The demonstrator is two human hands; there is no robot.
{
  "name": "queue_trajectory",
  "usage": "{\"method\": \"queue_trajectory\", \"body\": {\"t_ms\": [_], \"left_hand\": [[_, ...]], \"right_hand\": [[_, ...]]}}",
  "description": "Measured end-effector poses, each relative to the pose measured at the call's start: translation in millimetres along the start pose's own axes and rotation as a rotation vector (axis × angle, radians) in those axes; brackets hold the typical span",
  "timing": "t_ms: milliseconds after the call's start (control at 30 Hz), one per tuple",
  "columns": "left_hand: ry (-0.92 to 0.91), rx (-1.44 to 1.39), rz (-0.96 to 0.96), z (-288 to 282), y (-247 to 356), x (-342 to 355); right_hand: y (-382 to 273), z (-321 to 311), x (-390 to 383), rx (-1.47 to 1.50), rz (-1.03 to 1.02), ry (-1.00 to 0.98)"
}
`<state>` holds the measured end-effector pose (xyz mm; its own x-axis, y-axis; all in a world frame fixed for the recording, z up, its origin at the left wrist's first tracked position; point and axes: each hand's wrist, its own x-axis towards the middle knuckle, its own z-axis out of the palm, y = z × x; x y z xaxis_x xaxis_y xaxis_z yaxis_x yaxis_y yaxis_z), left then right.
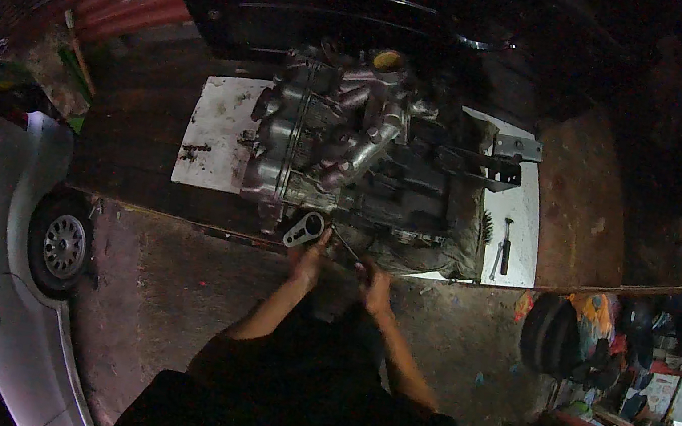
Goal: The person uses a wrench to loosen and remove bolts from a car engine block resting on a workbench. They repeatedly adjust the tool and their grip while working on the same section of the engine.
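I'm looking down on a big grey engine block (343,146) lying on a white board (214,138) on the ground, its long axis running side to side across my view, with the ribbed manifold pipes toward the left and a dark bracket end pointing right. At its near edge sits a small oval metal flange (305,230), tilted up to the right. My left hand (308,260) is closed just below it, touching it, while my right hand (372,285) is curled around a thin tool (346,248); how tightly, I can't tell.
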<state>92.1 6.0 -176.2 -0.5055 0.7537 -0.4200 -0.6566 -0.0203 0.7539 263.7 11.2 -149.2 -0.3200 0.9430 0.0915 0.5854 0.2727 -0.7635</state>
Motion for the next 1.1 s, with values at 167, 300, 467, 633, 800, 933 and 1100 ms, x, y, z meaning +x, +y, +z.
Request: {"method": "queue_trajectory", "body": {"t_ms": [167,300,467,633,800,933,1100], "left_hand": [[0.116,0.316,-0.087,47.0,63.6,-29.0],[0.111,0.242,-0.013,43.3,61.2,-26.4],[-0.061,-0.339,0.056,14.8,28.8,-1.8],[-0.004,0.207,0.162,40.2,52.1,-21.7],[0.011,0.255,0.433,-19.1,-34.8,30.9],[-0.009,0.294,0.320,29.2,29.5,-10.8],[0.098,0.301,0.104,42.0,56.7,-26.5]], "right_hand": [[25.1,40.6,7.4,0.185,0.128,-0.019],[11.8,43.3,18.8,0.195,0.197,-0.098],[-6.9,47.2,18.6,0.244,0.084,-0.013],[10.6,67.5,13.8,0.275,0.121,0.083],[-34.0,55.6,19.1,0.371,0.265,0.112],[-39.6,46.1,21.6,0.274,0.155,0.109],[-54.3,33.0,26.9,0.278,0.158,0.043]]}}
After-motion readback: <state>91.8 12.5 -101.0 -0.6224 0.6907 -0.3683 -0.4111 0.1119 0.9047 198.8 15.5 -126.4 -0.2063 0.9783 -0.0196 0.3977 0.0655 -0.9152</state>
